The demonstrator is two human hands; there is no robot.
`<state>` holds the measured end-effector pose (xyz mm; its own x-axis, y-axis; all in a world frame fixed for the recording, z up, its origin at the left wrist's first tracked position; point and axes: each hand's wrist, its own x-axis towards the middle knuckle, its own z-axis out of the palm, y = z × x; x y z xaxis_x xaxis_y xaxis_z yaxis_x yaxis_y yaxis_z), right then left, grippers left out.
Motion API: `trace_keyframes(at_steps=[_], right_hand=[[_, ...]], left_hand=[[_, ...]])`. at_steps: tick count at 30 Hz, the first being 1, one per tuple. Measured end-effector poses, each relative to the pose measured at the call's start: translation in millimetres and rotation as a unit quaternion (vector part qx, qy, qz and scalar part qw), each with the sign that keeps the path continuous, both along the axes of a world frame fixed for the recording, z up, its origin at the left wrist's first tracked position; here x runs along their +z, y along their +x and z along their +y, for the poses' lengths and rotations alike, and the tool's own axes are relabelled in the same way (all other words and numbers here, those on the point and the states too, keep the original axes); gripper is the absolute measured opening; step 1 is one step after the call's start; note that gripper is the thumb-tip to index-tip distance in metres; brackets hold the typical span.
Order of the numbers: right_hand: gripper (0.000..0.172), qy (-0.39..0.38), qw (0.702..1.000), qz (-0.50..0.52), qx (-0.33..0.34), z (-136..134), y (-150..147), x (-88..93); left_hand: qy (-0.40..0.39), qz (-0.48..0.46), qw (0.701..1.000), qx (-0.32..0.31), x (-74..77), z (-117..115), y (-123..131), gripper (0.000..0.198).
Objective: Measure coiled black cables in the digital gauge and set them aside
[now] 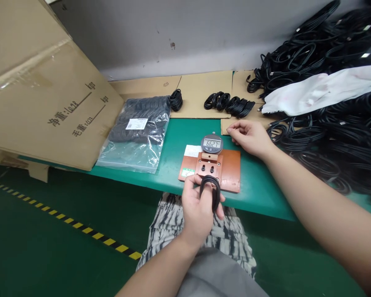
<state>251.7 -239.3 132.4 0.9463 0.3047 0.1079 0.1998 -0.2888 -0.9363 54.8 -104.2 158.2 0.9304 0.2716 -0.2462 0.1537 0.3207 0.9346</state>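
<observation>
My left hand (199, 208) is closed around a coiled black cable loop (210, 190) at the near edge of the green table (173, 165). Just beyond it lies a brown fixture plate (230, 165) carrying a digital gauge (212, 144) whose display reads 6627. My right hand (250, 136) rests on the table right of the gauge, fingers curled together near the corner of a cardboard sheet (200, 93); I cannot make out anything in them.
A big cardboard box (43, 95) leans over the table's left end. Beside it lies a clear bag of black rings (139, 130). Small cable coils (228, 103) sit on the cardboard. A large heap of black cables (334, 136) with a white cloth (321, 90) fills the right.
</observation>
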Motion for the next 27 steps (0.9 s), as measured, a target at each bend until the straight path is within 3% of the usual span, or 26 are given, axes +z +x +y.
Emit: trace_keyframes(at_steps=[27], right_hand=[[0.022,0.010,1.000,0.015,0.017,0.5,-0.2,1.6]], left_hand=[[-0.007,0.005,1.000,-0.005,-3.8,5.4,6.0,0.018]])
